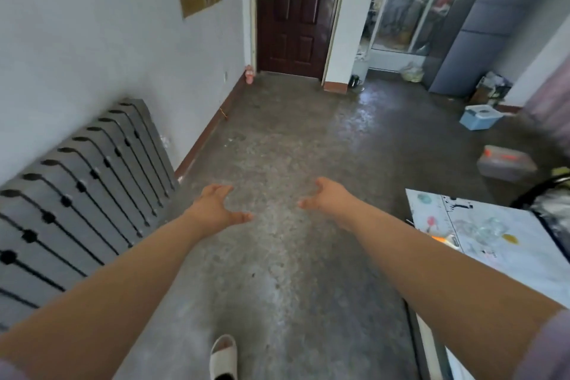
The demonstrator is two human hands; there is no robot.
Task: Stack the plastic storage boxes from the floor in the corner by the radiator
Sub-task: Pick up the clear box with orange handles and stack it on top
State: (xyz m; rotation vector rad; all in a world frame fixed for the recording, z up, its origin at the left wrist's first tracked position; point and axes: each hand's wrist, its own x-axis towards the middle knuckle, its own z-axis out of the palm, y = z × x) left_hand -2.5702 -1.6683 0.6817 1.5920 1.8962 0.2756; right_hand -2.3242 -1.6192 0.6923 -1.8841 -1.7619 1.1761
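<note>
Two plastic storage boxes lie on the floor at the right. One is a light blue box with a white lid, far right near the wall. The other is a greyish translucent box with orange clips, nearer to me and blurred. The grey radiator runs along the left wall. My left hand and my right hand reach out over bare floor, palms facing each other, fingers spread and loosely bent, holding nothing. Both hands are well away from the boxes.
A table with a patterned cloth stands at the right. A dark brown door is ahead, with a small pink object by the skirting. A cardboard box sits beside a grey cabinet. My slippered foot is below.
</note>
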